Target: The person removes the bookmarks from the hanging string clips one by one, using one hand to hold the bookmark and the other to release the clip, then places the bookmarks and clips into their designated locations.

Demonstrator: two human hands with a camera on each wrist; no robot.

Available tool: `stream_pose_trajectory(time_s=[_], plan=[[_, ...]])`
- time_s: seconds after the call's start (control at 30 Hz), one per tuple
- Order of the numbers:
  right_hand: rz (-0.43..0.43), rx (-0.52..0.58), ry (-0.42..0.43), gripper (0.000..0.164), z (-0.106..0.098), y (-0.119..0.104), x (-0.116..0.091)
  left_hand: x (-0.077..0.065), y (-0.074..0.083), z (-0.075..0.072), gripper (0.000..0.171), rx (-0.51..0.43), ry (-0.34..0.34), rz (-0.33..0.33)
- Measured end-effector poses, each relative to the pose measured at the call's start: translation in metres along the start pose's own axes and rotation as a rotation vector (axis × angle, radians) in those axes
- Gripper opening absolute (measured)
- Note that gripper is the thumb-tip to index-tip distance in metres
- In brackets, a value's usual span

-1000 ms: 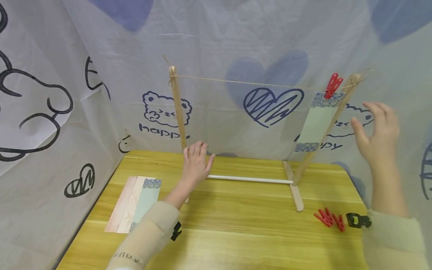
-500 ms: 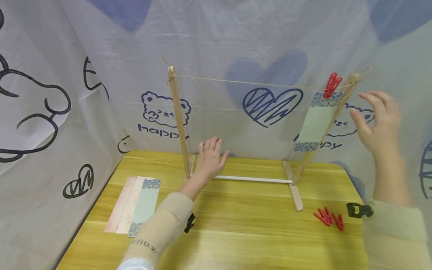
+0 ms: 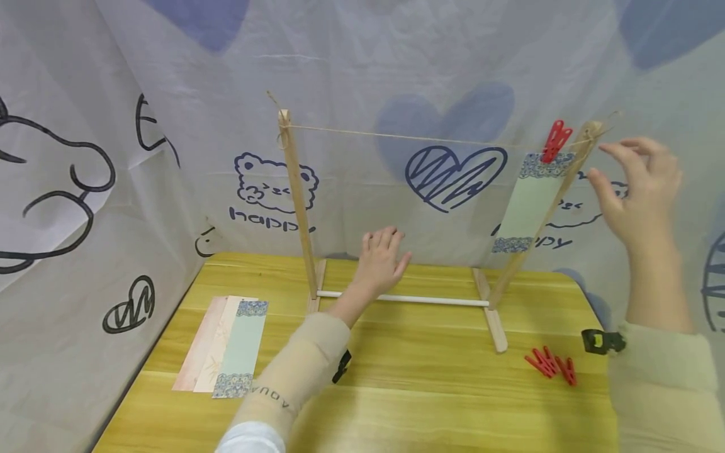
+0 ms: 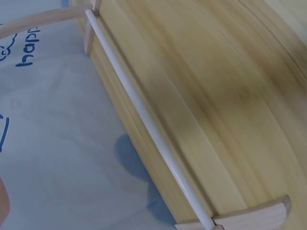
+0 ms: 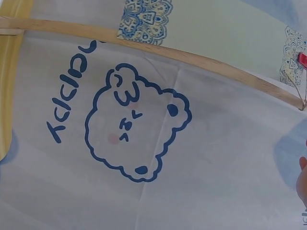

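A wooden frame with a left post [image 3: 297,207], a right post [image 3: 514,267] and a white rod [image 3: 436,300] stands at the table's back. Twine [image 3: 374,133] runs between the post tops. From its right end hangs a pale green paper strip [image 3: 527,204] with blue patterned ends, clipped by a red clothespin [image 3: 556,141]. My left hand [image 3: 378,264] hovers near the rod, fingers extended, holding nothing. Beside the right post's top, my right hand [image 3: 646,189] is raised, thumb and fingers apart around nothing. Only fingertip slivers show in the wrist views.
Several red clothespins [image 3: 550,363] lie on the right of the wooden table [image 3: 430,402]. At the left lie overlapping paper strips: pink [image 3: 202,346], cream [image 3: 214,362] and pale green with blue ends [image 3: 245,346]. A printed cloth [image 3: 362,56] hangs close behind the frame.
My left hand has moved right along the rod, from the left post toward the frame's middle. My right hand has risen slightly toward the right post's top. The hanging strip stays put.
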State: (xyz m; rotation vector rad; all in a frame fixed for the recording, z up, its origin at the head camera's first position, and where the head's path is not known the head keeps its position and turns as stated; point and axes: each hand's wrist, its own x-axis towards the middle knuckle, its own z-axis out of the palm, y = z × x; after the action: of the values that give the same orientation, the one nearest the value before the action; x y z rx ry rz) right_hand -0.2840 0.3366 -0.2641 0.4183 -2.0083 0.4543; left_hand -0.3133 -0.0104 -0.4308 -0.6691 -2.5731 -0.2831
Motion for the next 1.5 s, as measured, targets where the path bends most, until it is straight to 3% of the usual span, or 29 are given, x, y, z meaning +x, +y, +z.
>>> stream_pose_trajectory(time_s=[0.53,0.8,1.23,1.5], plan=[[-0.016,-0.072,-0.070,0.059,-0.005,-0.001,0.013,0.032,0.043,0.000,0.045,-0.030,-0.047,0.050],[-0.011,-0.046,-0.082,0.059,-0.003,-0.003,0.020,0.044,0.057,0.003,0.043,-0.049,-0.042,0.066],[-0.053,-0.032,-0.100,0.057,-0.003,-0.004,0.030,0.057,0.077,0.008,0.044,-0.157,-0.113,0.055],[-0.027,-0.010,-0.119,0.059,-0.004,-0.016,0.036,0.061,0.090,0.011,0.044,-0.209,-0.131,0.056]])
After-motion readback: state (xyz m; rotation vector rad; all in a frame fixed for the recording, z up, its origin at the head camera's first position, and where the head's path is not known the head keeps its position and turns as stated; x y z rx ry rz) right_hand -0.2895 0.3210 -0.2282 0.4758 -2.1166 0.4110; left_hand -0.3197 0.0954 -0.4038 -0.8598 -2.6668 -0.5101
